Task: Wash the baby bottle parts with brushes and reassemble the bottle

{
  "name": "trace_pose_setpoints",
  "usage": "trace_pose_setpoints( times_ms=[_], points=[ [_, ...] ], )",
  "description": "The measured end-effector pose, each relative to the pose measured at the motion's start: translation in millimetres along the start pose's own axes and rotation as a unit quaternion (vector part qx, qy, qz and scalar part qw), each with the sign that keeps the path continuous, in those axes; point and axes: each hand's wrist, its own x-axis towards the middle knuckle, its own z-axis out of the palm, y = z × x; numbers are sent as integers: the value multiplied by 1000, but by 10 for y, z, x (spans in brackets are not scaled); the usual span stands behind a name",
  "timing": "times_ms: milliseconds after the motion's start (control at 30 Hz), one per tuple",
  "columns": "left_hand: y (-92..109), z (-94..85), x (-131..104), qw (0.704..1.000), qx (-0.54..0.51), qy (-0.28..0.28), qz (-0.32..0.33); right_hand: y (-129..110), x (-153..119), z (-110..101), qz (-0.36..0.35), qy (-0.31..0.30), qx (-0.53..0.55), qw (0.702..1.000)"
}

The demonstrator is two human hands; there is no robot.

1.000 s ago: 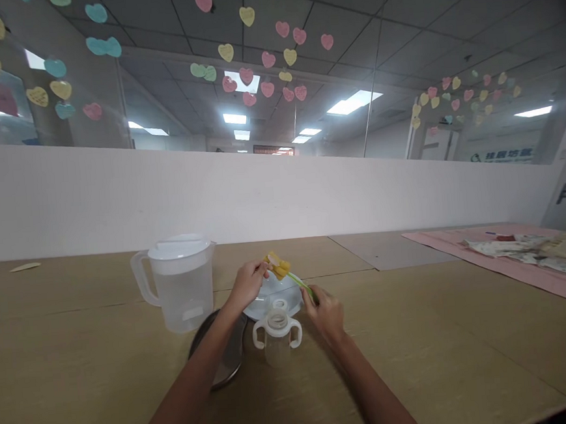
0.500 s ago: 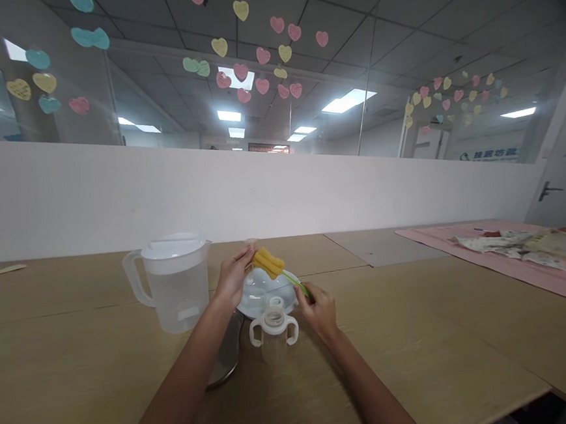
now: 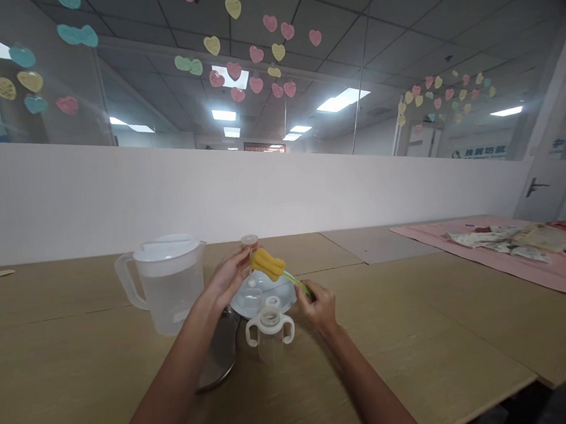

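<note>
My right hand (image 3: 318,306) is closed around the green handle of a bottle brush, whose yellow sponge head (image 3: 268,265) points up and left. In my raised left hand (image 3: 229,276) is a small clear piece with a round rim (image 3: 249,240), pinched by the fingers right beside the sponge; its exact kind is unclear. Whether the sponge touches it cannot be made out. Below the hands, a clear baby bottle (image 3: 271,334) with two white handles stands uncapped on the table. Behind the bottle sits a pale bowl (image 3: 285,295) with clear parts in it, partly hidden.
A lidded clear plastic pitcher (image 3: 172,292) stands to the left. A metal tray (image 3: 220,351) lies partly under my left forearm. Far right, a pink cloth (image 3: 443,251) carries crumpled fabric pieces. A white wall (image 3: 262,194) with glass above borders the table's back.
My left hand has shifted slightly left and down, so the clear piece's round rim shows more above the fingers. The brush stays nearly in place. The whole view has turned slightly right.
</note>
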Motion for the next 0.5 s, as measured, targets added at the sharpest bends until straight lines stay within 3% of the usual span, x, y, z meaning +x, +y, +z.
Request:
trace_pose_setpoints(
  times_ms=[200, 333, 400, 433, 500],
  points=[
    [4, 24, -6, 998, 11, -55, 10, 66, -7, -8, -62, -45, -53, 996],
    [87, -48, -30, 981, 175, -26, 83, 145, -18, -22, -53, -67, -97, 992],
    [143, -103, -64, 934, 339, 6, 110, 159, -20, -17, -31, -71, -116, 990],
    [168, -135, -84, 893, 433, 30, 117, 160, -20, -13, -21, -71, -124, 990],
    [198, -206, -121, 773, 621, 79, 103, 160, -19, -2, -6, -68, -137, 988]
  ],
)
